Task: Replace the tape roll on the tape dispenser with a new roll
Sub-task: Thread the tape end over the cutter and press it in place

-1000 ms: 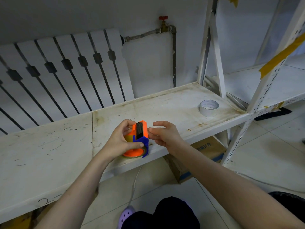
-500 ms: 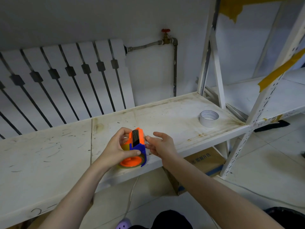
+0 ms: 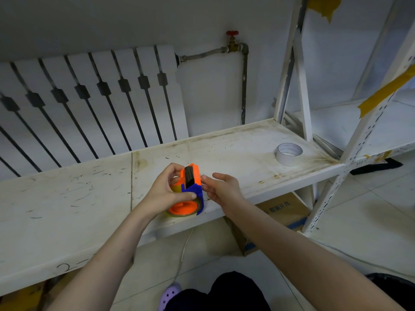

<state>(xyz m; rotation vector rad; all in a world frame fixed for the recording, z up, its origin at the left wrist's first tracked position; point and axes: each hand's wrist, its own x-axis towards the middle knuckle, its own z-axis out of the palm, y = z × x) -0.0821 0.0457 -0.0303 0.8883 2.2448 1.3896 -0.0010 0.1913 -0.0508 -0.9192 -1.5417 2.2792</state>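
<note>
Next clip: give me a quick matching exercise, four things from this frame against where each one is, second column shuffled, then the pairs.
Things
1. tape dispenser
2. white tape roll
3. cardboard box
4. red valve

Places
A. on the floor under the shelf
B. on the pipe up on the wall
C. held in the left hand
D. lying flat at the shelf's right end

Pairs: 1-C, 2-D, 3-A, 4-B
</note>
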